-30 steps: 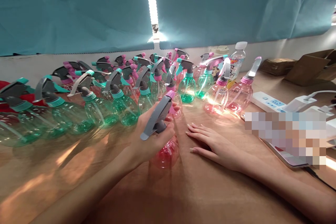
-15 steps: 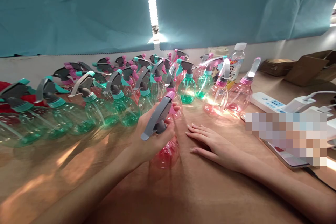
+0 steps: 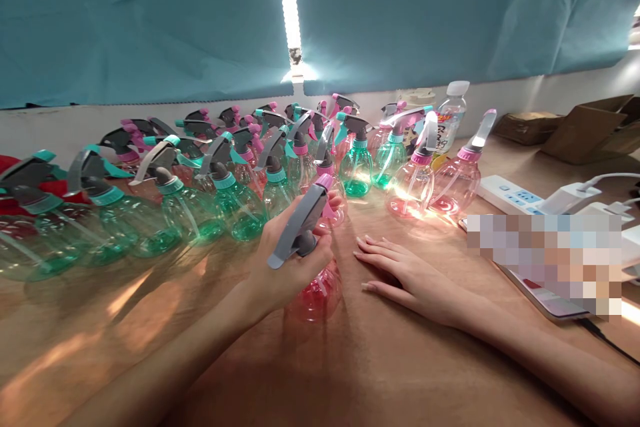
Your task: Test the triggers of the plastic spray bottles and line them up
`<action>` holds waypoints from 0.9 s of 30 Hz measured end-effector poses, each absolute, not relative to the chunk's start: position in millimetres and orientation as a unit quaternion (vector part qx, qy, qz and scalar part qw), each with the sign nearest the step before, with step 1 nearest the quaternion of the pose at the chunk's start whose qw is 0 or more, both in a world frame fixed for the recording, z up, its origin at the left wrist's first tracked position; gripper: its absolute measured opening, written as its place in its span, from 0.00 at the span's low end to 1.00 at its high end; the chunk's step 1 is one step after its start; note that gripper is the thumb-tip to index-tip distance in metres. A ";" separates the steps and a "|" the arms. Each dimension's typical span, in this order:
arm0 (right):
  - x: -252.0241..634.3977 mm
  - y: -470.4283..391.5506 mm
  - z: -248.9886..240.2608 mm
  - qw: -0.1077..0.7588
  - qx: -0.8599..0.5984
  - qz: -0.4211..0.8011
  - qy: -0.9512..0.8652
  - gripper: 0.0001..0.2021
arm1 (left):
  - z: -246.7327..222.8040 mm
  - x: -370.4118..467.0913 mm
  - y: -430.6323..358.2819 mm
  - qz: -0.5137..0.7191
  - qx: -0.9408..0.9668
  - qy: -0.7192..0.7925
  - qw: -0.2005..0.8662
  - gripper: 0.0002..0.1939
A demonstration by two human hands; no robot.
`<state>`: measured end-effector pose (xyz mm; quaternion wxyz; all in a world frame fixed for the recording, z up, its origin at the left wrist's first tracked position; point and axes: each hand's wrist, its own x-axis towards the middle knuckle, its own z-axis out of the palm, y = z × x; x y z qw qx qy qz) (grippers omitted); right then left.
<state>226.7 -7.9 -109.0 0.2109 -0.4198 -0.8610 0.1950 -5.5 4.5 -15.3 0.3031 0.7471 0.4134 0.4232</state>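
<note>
Brown tabletop (image 3: pixel 400 373) is spreading below the left hand (image 3: pixel 283 280), which is grasping a pink spray bottle (image 3: pixel 315 297), while the right hand (image 3: pixel 410 273) is lying flat and released beside it.

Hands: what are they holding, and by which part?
The left hand holds a pink bottle around its neck, under the grey spray head. The right hand holds nothing.
</note>
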 end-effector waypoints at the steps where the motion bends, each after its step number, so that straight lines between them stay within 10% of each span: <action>1: 226.7 -7.9 -108.9 0.211 -0.419 0.195 -0.861 0.28 | -15.0 -5.4 4.3 0.424 0.748 0.413 0.300 0.20; 27: 226.9 -7.9 -110.7 0.214 -0.417 0.192 -0.862 0.28 | -15.1 -0.2 3.0 0.439 0.744 0.430 0.262 0.12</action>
